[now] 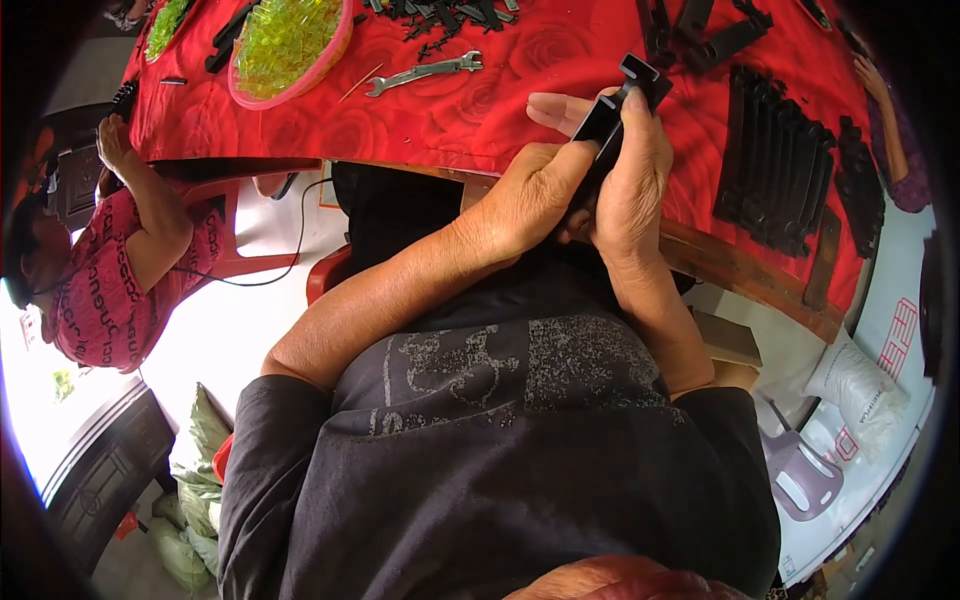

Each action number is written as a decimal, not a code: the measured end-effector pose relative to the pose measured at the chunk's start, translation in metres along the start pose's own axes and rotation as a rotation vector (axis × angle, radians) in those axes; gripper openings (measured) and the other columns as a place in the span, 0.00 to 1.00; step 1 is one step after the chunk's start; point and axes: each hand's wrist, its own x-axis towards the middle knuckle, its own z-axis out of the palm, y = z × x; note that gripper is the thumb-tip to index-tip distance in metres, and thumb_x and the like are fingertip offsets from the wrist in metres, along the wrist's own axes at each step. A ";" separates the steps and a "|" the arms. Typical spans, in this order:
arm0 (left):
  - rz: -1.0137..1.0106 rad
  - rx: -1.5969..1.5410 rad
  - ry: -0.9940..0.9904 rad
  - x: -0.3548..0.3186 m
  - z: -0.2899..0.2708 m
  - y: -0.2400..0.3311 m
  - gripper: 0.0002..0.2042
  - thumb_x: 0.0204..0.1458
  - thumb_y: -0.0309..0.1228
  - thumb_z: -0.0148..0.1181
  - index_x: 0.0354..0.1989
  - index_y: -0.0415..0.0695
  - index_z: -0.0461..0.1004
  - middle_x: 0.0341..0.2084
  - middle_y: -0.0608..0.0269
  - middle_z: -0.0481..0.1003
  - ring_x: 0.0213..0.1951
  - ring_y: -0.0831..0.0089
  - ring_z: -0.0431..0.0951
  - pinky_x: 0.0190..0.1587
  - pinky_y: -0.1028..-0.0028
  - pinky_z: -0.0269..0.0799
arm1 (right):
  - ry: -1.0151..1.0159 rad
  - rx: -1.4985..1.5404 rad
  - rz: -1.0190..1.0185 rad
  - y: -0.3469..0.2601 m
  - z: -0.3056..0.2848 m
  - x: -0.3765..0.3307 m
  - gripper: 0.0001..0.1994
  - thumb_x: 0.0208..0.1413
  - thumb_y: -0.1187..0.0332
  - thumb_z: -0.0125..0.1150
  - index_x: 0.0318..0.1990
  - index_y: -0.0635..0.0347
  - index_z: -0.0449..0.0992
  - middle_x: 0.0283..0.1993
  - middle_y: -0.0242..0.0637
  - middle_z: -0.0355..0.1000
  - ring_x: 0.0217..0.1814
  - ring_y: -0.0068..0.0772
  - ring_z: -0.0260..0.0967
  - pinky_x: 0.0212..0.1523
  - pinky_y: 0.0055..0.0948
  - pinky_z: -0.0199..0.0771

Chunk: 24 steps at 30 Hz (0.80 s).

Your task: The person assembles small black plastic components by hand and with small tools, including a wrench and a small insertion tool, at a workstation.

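Note:
Both my hands meet over the table's near edge around a long black plastic part (600, 122) with a squared, slotted end pointing away from me. My left hand (535, 195) grips it from the left, its thumb pressed along the side. Wrapped round the other side is my right hand (632, 185), thumb up near the far end. The lower end of the part is hidden between my palms. Just beyond it, more black parts (725, 45) lie loose on the red cloth.
The red cloth (440, 130) holds a double-ended wrench (425, 72), a pink-rimmed basin (350, 40) of yellow-green pieces and small black pieces (440, 18). A row of black parts (770, 165) lies at right. One person (130, 265) sits at left; another person's arm (885, 120) shows far right.

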 end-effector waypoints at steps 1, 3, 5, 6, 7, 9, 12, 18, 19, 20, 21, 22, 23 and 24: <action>0.000 0.000 0.000 0.000 0.000 0.000 0.26 0.66 0.50 0.39 0.30 0.39 0.73 0.17 0.66 0.70 0.18 0.79 0.69 0.20 0.78 0.64 | 0.001 0.000 0.000 0.000 -0.001 0.000 0.32 0.71 0.48 0.31 0.41 0.73 0.74 0.39 0.51 0.80 0.44 0.42 0.80 0.48 0.36 0.79; 0.002 -0.010 -0.002 0.000 0.000 0.001 0.26 0.66 0.50 0.38 0.31 0.39 0.73 0.17 0.66 0.70 0.18 0.79 0.69 0.21 0.78 0.64 | -0.037 -0.039 0.001 -0.001 -0.003 0.000 0.28 0.69 0.50 0.33 0.42 0.71 0.69 0.42 0.56 0.79 0.45 0.46 0.80 0.48 0.36 0.79; -0.001 -0.011 0.003 -0.001 0.001 0.002 0.26 0.67 0.50 0.38 0.31 0.39 0.73 0.17 0.66 0.70 0.18 0.79 0.69 0.21 0.78 0.64 | -0.036 -0.052 0.011 -0.002 -0.003 -0.001 0.28 0.69 0.50 0.33 0.42 0.71 0.69 0.41 0.55 0.79 0.44 0.45 0.80 0.48 0.36 0.79; -0.003 -0.013 0.008 -0.001 0.001 0.002 0.26 0.67 0.50 0.39 0.31 0.39 0.73 0.17 0.66 0.70 0.18 0.79 0.69 0.21 0.78 0.64 | -0.035 -0.066 0.022 -0.003 -0.003 -0.001 0.28 0.69 0.50 0.33 0.42 0.71 0.70 0.41 0.54 0.79 0.44 0.44 0.80 0.48 0.35 0.79; -0.004 -0.013 0.006 -0.001 0.001 0.002 0.26 0.67 0.50 0.39 0.31 0.39 0.73 0.17 0.66 0.70 0.18 0.79 0.69 0.21 0.78 0.64 | -0.034 -0.066 0.021 -0.002 -0.003 -0.001 0.28 0.69 0.50 0.33 0.42 0.71 0.70 0.41 0.54 0.79 0.44 0.44 0.80 0.48 0.35 0.79; 0.019 -0.009 0.000 -0.001 0.000 0.001 0.26 0.67 0.50 0.38 0.31 0.39 0.73 0.17 0.66 0.70 0.18 0.79 0.69 0.21 0.78 0.63 | -0.045 -0.078 0.005 -0.001 -0.003 0.000 0.29 0.69 0.49 0.33 0.42 0.71 0.71 0.41 0.53 0.79 0.43 0.43 0.80 0.47 0.35 0.79; 0.009 -0.015 0.028 0.001 0.000 -0.004 0.26 0.67 0.50 0.38 0.31 0.39 0.73 0.17 0.66 0.70 0.19 0.78 0.70 0.20 0.78 0.64 | -0.029 -0.063 0.064 -0.002 -0.001 0.000 0.29 0.69 0.49 0.33 0.41 0.71 0.72 0.41 0.54 0.79 0.43 0.43 0.80 0.46 0.34 0.79; -0.071 0.016 -0.065 0.006 -0.009 -0.007 0.20 0.70 0.46 0.39 0.39 0.41 0.71 0.21 0.68 0.70 0.23 0.80 0.69 0.27 0.79 0.64 | -0.001 0.047 0.234 0.008 -0.010 0.010 0.32 0.69 0.48 0.32 0.41 0.74 0.73 0.44 0.57 0.78 0.47 0.46 0.79 0.47 0.36 0.80; -0.071 0.015 -0.065 0.004 -0.009 -0.006 0.20 0.70 0.46 0.39 0.39 0.41 0.71 0.21 0.68 0.70 0.23 0.80 0.69 0.27 0.79 0.64 | -0.001 0.046 0.234 0.009 -0.010 0.011 0.32 0.69 0.48 0.32 0.41 0.74 0.73 0.44 0.57 0.78 0.47 0.46 0.79 0.47 0.36 0.80; -0.045 0.020 -0.044 0.002 -0.007 -0.003 0.20 0.70 0.45 0.40 0.39 0.41 0.70 0.21 0.68 0.71 0.24 0.80 0.70 0.27 0.80 0.65 | -0.004 0.073 0.214 0.010 -0.011 0.011 0.32 0.69 0.48 0.32 0.41 0.74 0.73 0.45 0.57 0.78 0.48 0.47 0.78 0.47 0.37 0.80; -0.018 0.026 -0.023 0.000 -0.006 -0.001 0.19 0.70 0.44 0.41 0.39 0.40 0.70 0.22 0.68 0.71 0.25 0.80 0.71 0.28 0.80 0.66 | -0.007 0.100 0.194 0.011 -0.012 0.012 0.32 0.69 0.48 0.32 0.42 0.75 0.72 0.45 0.58 0.78 0.49 0.49 0.78 0.47 0.38 0.80; -0.018 0.025 -0.023 0.000 -0.006 -0.002 0.19 0.70 0.44 0.41 0.39 0.40 0.70 0.22 0.68 0.71 0.25 0.80 0.71 0.28 0.80 0.66 | -0.007 0.100 0.195 0.013 -0.013 0.013 0.32 0.69 0.48 0.32 0.42 0.75 0.72 0.45 0.58 0.78 0.49 0.49 0.78 0.47 0.38 0.80; -0.041 0.030 -0.005 -0.001 -0.005 -0.001 0.19 0.70 0.44 0.41 0.39 0.40 0.70 0.22 0.67 0.72 0.25 0.80 0.72 0.28 0.80 0.67 | -0.010 0.123 0.194 0.014 -0.013 0.014 0.32 0.69 0.48 0.32 0.42 0.74 0.72 0.45 0.58 0.78 0.50 0.49 0.78 0.47 0.38 0.80; -0.064 0.035 0.012 -0.002 -0.005 -0.001 0.19 0.70 0.44 0.41 0.39 0.40 0.70 0.22 0.67 0.73 0.25 0.79 0.73 0.29 0.80 0.69 | -0.013 0.145 0.194 0.015 -0.014 0.014 0.31 0.69 0.48 0.32 0.43 0.74 0.71 0.45 0.58 0.77 0.50 0.50 0.78 0.47 0.38 0.81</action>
